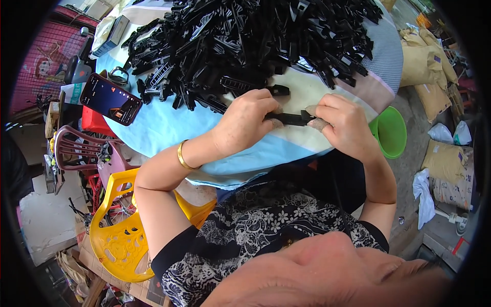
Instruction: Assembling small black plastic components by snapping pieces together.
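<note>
Person's head [319, 273] is nearest. Left hand [245, 120] and right hand [345, 123] pinch a slim black plastic strip [290, 119] left-to-right near the cloth-covered table's [179, 130] front edge.

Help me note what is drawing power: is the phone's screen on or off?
On: the phone shows a lit, dark-blue image with small bright icons along one side.
</note>
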`<state>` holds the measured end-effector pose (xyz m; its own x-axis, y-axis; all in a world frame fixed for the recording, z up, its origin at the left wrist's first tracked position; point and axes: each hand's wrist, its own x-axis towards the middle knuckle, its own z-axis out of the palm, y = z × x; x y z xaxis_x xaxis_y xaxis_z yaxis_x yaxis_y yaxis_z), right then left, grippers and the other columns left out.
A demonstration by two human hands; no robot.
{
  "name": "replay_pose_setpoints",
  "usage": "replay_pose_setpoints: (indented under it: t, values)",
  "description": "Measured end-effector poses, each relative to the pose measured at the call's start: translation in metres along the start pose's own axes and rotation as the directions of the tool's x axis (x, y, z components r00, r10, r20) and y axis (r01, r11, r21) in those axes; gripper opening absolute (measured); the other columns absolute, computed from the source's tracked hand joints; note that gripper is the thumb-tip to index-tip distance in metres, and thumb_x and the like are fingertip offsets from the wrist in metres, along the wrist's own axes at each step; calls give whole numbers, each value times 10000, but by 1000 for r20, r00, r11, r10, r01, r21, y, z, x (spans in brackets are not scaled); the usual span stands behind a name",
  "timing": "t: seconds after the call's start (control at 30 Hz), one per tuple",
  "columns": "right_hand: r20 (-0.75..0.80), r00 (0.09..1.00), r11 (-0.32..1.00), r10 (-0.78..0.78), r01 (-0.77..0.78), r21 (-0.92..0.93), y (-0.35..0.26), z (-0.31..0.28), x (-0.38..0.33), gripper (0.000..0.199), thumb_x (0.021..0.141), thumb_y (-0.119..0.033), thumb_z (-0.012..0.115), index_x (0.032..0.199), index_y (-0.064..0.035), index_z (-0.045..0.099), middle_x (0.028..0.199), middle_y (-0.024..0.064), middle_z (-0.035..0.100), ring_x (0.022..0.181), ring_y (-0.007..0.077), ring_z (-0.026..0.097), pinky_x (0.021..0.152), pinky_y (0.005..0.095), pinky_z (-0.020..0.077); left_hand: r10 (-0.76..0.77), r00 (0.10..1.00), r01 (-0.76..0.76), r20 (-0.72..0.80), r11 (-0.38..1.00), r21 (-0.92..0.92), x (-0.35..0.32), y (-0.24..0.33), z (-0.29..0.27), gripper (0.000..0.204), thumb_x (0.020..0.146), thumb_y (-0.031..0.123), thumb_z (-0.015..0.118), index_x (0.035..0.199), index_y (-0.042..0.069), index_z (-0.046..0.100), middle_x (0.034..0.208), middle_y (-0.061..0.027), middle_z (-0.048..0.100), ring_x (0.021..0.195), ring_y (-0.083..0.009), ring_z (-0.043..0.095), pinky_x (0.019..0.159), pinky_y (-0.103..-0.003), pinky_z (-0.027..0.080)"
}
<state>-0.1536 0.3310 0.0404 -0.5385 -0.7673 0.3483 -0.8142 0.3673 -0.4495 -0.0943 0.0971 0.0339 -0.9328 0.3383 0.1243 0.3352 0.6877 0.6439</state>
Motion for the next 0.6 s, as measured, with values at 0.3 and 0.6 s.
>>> replay_pose_setpoints:
  t: [0.3, 0.6]
  values:
    - [-51, 998, 1000, 27, -27, -8, -14, -2, -1, 186, 654, -33, 704, 817, -7, 617, 798, 83, 553, 751, 273, 575, 642, 367, 468, 90, 993, -80, -76, 989, 120, -2, 2, 2, 169, 682, 49, 700, 817, -2, 613, 804, -119, 559, 765, -304, 567, 650, -388, 489]
    - [-12, 1000, 998, -4, 5, 61, 3, -1, -1, 229, 638, 23, 717, 853, 22, 639, 811, 107, 572, 720, 265, 574, 622, 344, 461, 90, 994, -84, -56, 991, 103, -1, 3, 2, 158, 673, 34, 689, 808, -3, 614, 787, -117, 546, 748, -301, 568, 629, -382, 491]
